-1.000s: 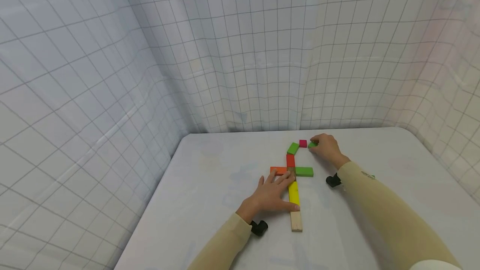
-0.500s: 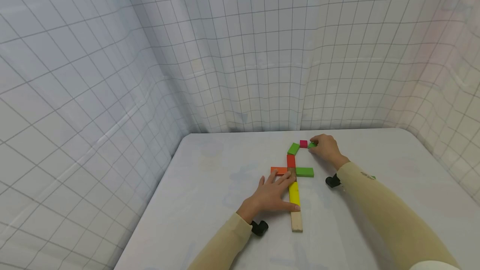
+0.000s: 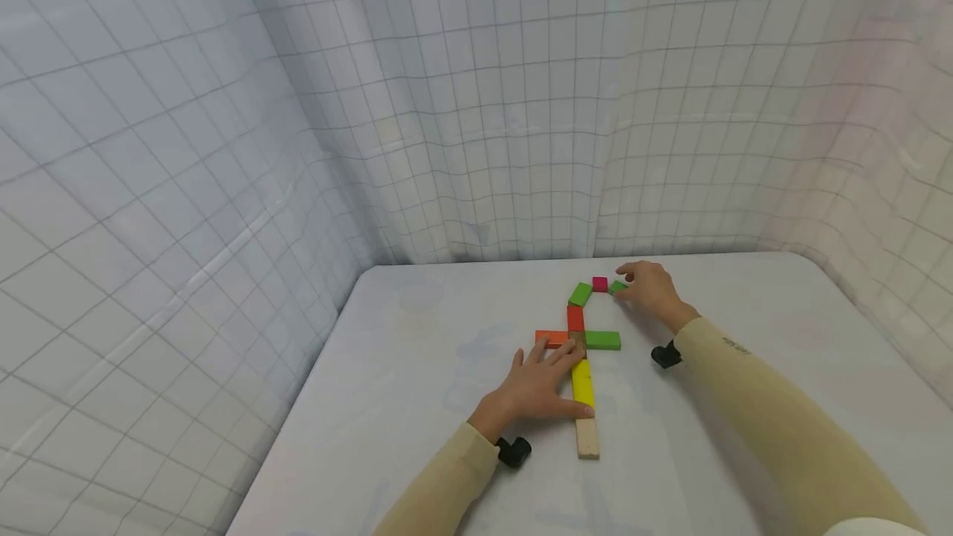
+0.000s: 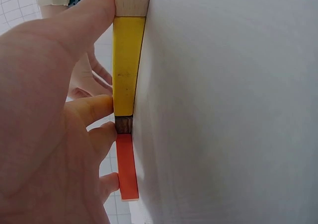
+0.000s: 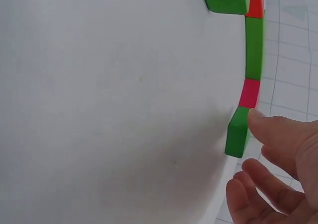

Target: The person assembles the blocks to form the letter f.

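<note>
Flat wooden blocks lie in a connected figure in the head view. My left hand is spread over its stem, fingertips at the orange block and brown block. Its thumb rests where the yellow block meets the plain wood block. At the far end, my right hand has its thumb against a small green block, the other fingers spread away from it. That block's corner adjoins the pink block. A tilted green block and a red block continue the curve.
Another green block forms the right arm of the cross. The white table ends at a grid-patterned curtain behind and at both sides. Each wrist wears a black camera mount.
My right hand's fingers have loosened from the small green block and lifted slightly, exposing more of it. The left hand and the other blocks stay where they were.
</note>
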The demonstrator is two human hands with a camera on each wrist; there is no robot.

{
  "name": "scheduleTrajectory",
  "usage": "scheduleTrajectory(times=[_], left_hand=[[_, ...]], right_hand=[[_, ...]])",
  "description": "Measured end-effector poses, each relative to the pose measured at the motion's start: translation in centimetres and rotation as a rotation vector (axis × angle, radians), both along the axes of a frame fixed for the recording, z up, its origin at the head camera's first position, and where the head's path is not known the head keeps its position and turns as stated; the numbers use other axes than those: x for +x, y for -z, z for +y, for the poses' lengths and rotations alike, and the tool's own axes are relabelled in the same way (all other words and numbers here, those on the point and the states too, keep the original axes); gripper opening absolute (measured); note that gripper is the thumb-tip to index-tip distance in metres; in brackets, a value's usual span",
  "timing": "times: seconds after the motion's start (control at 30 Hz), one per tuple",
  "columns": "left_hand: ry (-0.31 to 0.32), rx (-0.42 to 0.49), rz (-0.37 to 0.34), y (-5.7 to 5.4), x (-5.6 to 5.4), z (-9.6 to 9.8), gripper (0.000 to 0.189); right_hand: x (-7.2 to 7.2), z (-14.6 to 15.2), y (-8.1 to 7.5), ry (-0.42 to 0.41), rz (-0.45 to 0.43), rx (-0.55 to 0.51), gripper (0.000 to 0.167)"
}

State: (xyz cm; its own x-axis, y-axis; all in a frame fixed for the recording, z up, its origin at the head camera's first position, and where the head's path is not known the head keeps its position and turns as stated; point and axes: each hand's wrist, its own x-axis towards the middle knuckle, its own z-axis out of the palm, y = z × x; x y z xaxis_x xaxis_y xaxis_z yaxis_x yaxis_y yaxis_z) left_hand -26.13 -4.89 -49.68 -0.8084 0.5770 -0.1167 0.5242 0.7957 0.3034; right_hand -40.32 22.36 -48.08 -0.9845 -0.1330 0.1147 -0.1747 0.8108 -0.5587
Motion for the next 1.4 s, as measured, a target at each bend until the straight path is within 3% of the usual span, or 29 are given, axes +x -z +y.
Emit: scheduleTrajectory(times=[0.3,0.67,1.4], left_hand=[[-0.002,0.001,0.0,0.0,0.0,0.1,0.096],[-0.002,0.014,-0.016,-0.1,0.0,0.1,0.095],[0.01,0.031,-0.013,-0.2,0.3,0.1,0.094]], right_hand=[[1.3,1.0,-2.0,-0.004,0.058,0.019,0.049],[4.1,2.0,-3.9,0.005,0.127,-0.013,0.044],[9.2,7.8,-2.8,-0.088,0.162,0.084,0.045]])
